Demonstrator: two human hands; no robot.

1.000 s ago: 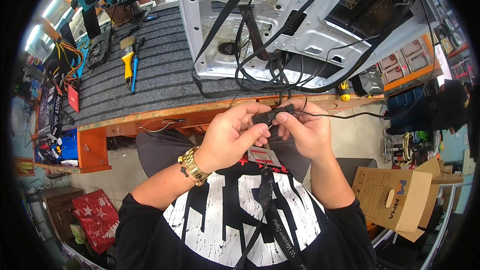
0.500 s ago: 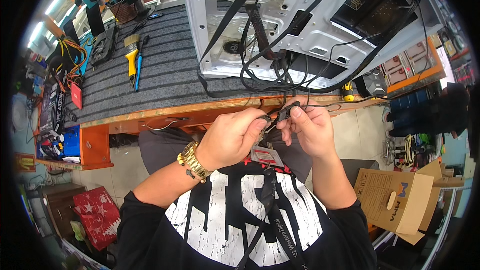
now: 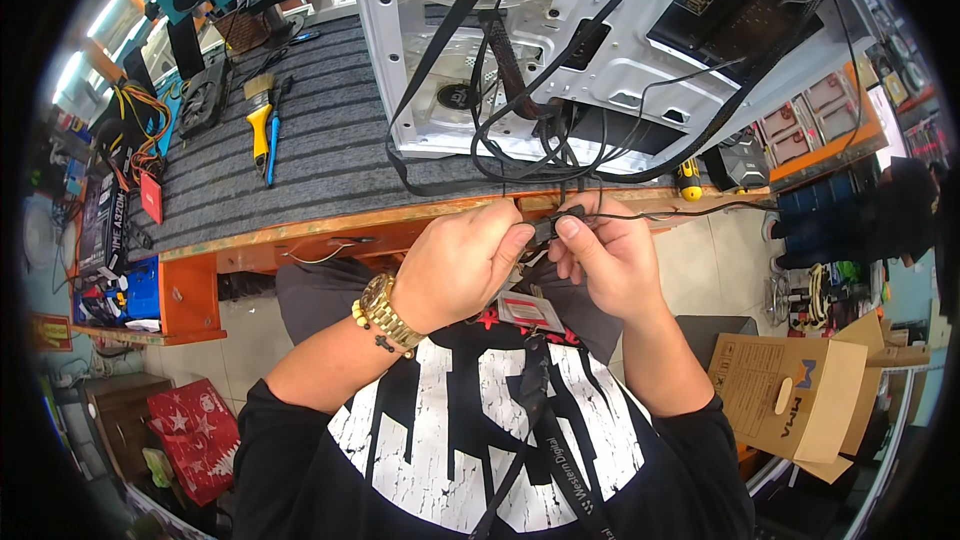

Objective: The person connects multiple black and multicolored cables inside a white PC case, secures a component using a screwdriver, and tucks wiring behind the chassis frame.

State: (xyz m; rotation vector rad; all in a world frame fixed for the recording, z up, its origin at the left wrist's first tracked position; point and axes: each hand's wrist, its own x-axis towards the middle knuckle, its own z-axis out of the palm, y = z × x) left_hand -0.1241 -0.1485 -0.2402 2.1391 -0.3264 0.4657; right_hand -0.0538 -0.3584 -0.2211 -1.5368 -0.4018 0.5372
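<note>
Both hands meet just in front of the bench edge, closed on small black cable connectors [image 3: 543,231]. My left hand [image 3: 462,265] pinches one connector between thumb and fingers; a gold watch is on that wrist. With thumb and forefinger, my right hand [image 3: 612,255] grips the other connector, its thin black cable running off to the right. The two pieces touch end to end; whether they are fully joined I cannot tell. Above the hands, an open white computer case [image 3: 425,130] stands on the bench, with several black cables [image 3: 515,105] hanging from it.
On the grey ribbed mat [image 3: 330,110] lie a yellow-handled brush [image 3: 259,125] and a blue slim tool [image 3: 272,150]. A yellow-black screwdriver [image 3: 688,182] sits by the case. An open cardboard box [image 3: 770,395] stands at lower right. A person [image 3: 870,220] stands at far right.
My hands have come closer together, and the two connectors, apart before, now touch. The view has shifted slightly, so the case appears a little further left.
</note>
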